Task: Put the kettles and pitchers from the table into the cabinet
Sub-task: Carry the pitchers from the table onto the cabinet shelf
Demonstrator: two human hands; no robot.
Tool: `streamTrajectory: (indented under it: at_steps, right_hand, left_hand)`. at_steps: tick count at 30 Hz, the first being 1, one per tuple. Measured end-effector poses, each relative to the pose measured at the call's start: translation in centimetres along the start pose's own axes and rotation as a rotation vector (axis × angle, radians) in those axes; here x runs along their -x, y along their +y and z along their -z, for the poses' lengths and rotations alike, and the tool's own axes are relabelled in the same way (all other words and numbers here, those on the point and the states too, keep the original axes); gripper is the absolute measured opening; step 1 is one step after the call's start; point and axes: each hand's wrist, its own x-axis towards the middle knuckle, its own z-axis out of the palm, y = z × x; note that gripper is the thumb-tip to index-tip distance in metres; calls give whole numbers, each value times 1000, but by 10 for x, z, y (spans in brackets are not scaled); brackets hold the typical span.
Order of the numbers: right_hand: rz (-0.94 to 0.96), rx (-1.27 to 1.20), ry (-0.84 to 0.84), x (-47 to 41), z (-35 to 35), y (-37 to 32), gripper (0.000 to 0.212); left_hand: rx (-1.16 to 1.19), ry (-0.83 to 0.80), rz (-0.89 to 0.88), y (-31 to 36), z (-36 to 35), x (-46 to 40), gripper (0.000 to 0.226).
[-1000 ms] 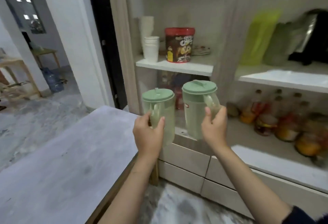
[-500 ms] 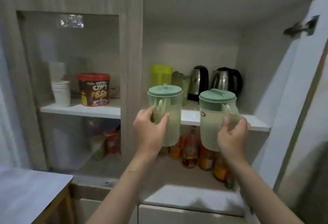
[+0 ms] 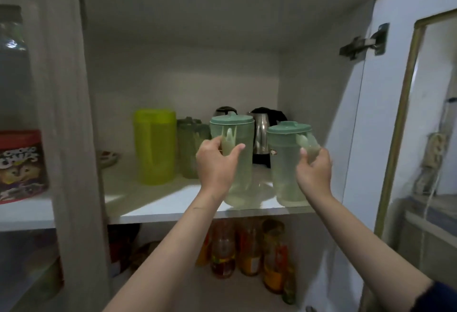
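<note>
Head view: two hands, left (image 3: pixel 214 163) and right (image 3: pixel 314 170), each grip one of two pale-green pitchers (image 3: pixel 241 163).

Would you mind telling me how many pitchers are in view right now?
4: a yellow pitcher and a dark green pitcher at the shelf's back left, plus one pale green pitcher in the left hand and one in the right hand. More may hide behind.

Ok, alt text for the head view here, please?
Two bare hands, left hand and right hand, each hold a pale green lidded pitcher by its handle, left pitcher and right pitcher, at the front of an open cabinet shelf already holding kettles.
</note>
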Motion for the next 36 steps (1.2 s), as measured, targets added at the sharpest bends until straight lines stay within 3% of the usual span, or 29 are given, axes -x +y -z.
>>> streamTrajectory:
  at_steps: [4, 9, 13, 16, 21, 26, 31, 36]
  right_hand:
    - [-39, 16, 39, -34, -32, 24, 33]
    - [-120, 4, 68, -70, -72, 51, 33]
    - [-168, 9, 62, -84, -92, 73, 42]
    - [-177, 13, 70, -91, -100, 79, 40]
    - [-198, 20, 60, -97, -109, 85, 26]
    - [-248, 79, 12, -92, -103, 86, 36]
    - [-237, 117, -27, -66, -81, 70, 69]
    - [-209, 122, -74, -29, -43, 46, 73]
  left_hand:
    - [10, -96, 46, -31, -40, -32, 62]
    - [55, -184, 35, -63, -79, -60, 53]
    - [35, -223, 58, -86, -102, -72, 62]
    - [4, -244, 93, -100, -113, -77, 36]
    - [-15, -230, 21, -106, -118, -80, 31]
    - [-36, -283, 14, -107, -116, -77, 42]
    - [-145, -338, 83, -92, -98, -54, 87]
    - [-188, -401, 110, -67, -75, -9, 100]
